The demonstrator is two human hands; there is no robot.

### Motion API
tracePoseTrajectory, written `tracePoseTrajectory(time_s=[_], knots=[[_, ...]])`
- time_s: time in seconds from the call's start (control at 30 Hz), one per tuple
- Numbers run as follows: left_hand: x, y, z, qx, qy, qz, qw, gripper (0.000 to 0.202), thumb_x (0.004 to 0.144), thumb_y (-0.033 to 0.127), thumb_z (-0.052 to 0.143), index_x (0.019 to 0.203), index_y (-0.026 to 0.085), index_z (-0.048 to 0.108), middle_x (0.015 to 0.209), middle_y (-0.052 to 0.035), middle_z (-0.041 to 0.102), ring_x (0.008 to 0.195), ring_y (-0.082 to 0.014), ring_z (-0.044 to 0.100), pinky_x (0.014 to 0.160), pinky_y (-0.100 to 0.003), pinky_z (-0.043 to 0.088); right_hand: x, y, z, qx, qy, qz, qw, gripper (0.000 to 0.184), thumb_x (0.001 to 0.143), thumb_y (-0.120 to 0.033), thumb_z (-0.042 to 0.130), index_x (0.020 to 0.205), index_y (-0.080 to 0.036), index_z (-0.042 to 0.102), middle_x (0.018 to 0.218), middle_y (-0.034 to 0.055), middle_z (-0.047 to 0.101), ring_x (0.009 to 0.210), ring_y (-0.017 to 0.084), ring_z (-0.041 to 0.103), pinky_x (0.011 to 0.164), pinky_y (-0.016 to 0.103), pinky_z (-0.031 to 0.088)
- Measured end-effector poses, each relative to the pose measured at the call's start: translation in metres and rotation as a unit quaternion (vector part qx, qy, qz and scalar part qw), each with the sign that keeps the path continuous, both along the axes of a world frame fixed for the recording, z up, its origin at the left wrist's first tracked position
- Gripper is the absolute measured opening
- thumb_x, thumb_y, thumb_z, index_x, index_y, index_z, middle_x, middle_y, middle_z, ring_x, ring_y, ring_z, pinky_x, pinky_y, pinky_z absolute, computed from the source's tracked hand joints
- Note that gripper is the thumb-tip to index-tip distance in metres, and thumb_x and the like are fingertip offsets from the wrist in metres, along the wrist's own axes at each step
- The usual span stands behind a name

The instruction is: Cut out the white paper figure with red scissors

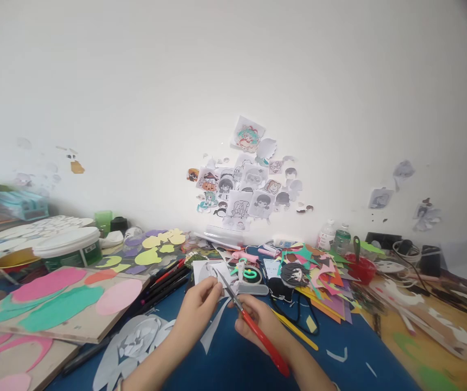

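My left hand (195, 315) is closed on a small white paper cut-out (213, 277), held up over the blue table top (233, 364). My right hand (258, 323) grips red-handled scissors (253, 326), whose blades point up and left into the paper. A long white strip of trimmed paper (213, 331) hangs down from the cut-out between my hands. Both forearms come in from the bottom edge.
A pile of coloured paper scraps (323, 282) lies right of my hands, with a red cup (359, 269) and bottles (327, 234) behind. At left are boards with pink and teal shapes (62, 304), a white tub (68, 247) and pens (168, 282). Printed cartoon pictures (245, 184) are stuck on the wall.
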State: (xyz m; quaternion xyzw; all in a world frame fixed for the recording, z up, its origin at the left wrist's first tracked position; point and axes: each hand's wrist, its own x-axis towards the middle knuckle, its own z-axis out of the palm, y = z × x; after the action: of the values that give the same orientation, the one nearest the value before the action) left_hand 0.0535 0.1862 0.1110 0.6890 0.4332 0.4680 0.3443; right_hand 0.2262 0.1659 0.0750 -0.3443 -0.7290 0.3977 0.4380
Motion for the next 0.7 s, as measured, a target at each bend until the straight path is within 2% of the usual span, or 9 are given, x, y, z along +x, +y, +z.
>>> tracePoseTrajectory(time_s=[0.2, 0.43, 0.6, 0.7], knots=[[-0.003, 0.006, -0.003, 0.012, -0.011, -0.013, 1.000, 0.035, 0.078, 0.050, 0.042, 0.058, 0.021, 0.043, 0.047, 0.0073, 0.030, 0.044, -0.0102, 0.030, 0.043, -0.022, 0.023, 0.002, 0.000, 0.001, -0.009, -0.012, 0.003, 1.000, 0.038, 0.073, -0.043, 0.067, 0.102, -0.019, 0.059, 0.059, -0.0062, 0.033, 0.053, 0.009, 0.028, 0.051, 0.023, 0.028], [-0.002, 0.002, 0.000, 0.035, 0.003, -0.003, 0.999, 0.035, 0.078, 0.045, 0.044, 0.055, 0.019, 0.040, 0.051, 0.0058, 0.034, 0.050, -0.0104, 0.033, 0.048, -0.022, 0.026, 0.000, -0.002, 0.004, -0.008, -0.010, 0.012, 1.000, 0.039, 0.075, -0.045, 0.065, 0.104, -0.021, 0.057, 0.063, -0.0050, 0.036, 0.055, 0.010, 0.029, 0.054, 0.024, 0.029], [0.000, -0.001, 0.002, 0.015, -0.010, -0.008, 1.000, 0.035, 0.078, 0.048, 0.043, 0.056, 0.020, 0.041, 0.051, 0.0063, 0.031, 0.048, -0.0101, 0.031, 0.045, -0.021, 0.025, -0.003, -0.006, 0.010, -0.028, 0.014, 0.036, 0.999, 0.041, 0.077, -0.049, 0.063, 0.103, -0.018, 0.057, 0.060, -0.0054, 0.032, 0.053, 0.010, 0.026, 0.050, 0.024, 0.024], [0.001, -0.002, 0.002, 0.007, -0.017, -0.006, 1.000, 0.036, 0.077, 0.049, 0.044, 0.057, 0.020, 0.042, 0.051, 0.0062, 0.031, 0.048, -0.0101, 0.031, 0.044, -0.021, 0.024, -0.003, -0.009, 0.013, -0.026, 0.013, 0.039, 0.999, 0.043, 0.076, -0.051, 0.063, 0.104, -0.019, 0.057, 0.060, -0.0056, 0.032, 0.053, 0.010, 0.026, 0.050, 0.024, 0.025]])
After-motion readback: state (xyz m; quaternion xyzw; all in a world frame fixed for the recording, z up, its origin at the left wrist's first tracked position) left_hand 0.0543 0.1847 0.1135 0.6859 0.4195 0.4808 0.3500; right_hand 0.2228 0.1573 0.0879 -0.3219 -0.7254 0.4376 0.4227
